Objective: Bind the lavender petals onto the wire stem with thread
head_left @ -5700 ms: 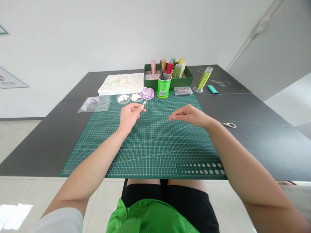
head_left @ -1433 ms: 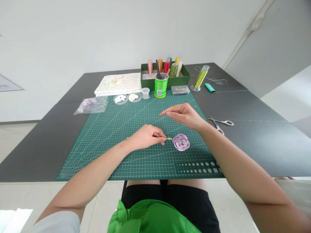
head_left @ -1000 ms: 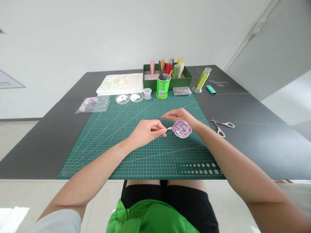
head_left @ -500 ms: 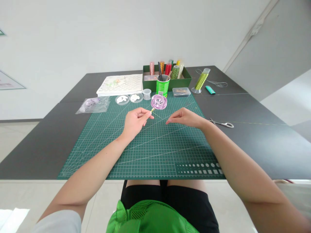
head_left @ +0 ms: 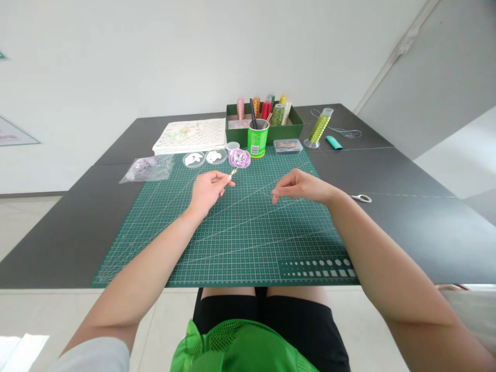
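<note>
My left hand pinches the short yellow-green stem of a purple artificial flower between thumb and fingertips. The bloom tilts up and away from me above the green cutting mat. To the right, my right hand hovers over the mat with thumb and fingers pressed together. Whatever lies in that pinch, perhaps a thin thread, is too fine to see. The scissors rest on the table beside the right forearm, which hides their blades.
Behind the flower stand a green can with sticks, a green box of ribbon rolls and a clear case. Two dishes of white pieces, a plastic bag and a white textured stack are left. A yellow-green spool stands right.
My left hand has shifted left with the flower, uncovering the can's front. My right hand has moved slightly right, widening the gap. The thin strand seen near the stem earlier no longer shows clearly.
</note>
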{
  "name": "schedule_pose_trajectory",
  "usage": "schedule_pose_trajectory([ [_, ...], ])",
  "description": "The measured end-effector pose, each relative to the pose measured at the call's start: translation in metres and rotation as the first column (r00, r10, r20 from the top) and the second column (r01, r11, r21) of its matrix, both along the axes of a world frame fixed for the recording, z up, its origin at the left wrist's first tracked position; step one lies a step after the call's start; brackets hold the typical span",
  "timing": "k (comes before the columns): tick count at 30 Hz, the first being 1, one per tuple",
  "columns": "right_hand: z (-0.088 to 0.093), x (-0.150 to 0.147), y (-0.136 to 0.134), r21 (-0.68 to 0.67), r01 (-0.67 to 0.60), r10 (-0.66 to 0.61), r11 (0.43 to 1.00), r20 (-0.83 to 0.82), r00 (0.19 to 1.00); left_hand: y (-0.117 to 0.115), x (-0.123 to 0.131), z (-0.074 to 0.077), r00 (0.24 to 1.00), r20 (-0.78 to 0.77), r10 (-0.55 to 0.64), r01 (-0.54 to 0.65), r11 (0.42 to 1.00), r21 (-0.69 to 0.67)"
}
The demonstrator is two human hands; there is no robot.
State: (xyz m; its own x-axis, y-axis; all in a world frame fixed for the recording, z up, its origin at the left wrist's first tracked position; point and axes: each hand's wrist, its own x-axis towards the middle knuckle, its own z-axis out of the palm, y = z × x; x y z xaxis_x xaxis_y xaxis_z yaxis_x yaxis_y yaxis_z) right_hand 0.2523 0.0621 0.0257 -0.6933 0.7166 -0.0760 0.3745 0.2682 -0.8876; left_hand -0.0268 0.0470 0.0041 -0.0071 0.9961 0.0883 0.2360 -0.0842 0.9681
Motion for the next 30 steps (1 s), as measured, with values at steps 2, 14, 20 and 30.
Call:
schedule_pose_trajectory([
  [2,0.003,-0.001,-0.004,-0.03,-0.01,0.007,0.999,-0.107,0.994,0.002,-0.001,-0.002,0.998,-0.056,-0.041,0.039,0.998,-0.042],
  [14,0.009,-0.014,-0.02,-0.111,0.119,-0.157,0.987,-0.454,0.877,-0.027,0.025,-0.004,0.826,-0.047,-0.562,0.504,0.774,-0.382],
  [20,0.001,-0.021,-0.018,-0.078,0.142,-0.162,0.987,-0.445,0.881,-0.045,0.038,-0.002,0.751,-0.023,-0.66,0.6,0.696,-0.394],
  [30,-0.015,-0.029,-0.007,0.055,0.356,-0.332,0.933,-0.253,0.909,-0.048,0.035,0.008,0.744,0.021,-0.667,0.628,0.689,-0.362],
])
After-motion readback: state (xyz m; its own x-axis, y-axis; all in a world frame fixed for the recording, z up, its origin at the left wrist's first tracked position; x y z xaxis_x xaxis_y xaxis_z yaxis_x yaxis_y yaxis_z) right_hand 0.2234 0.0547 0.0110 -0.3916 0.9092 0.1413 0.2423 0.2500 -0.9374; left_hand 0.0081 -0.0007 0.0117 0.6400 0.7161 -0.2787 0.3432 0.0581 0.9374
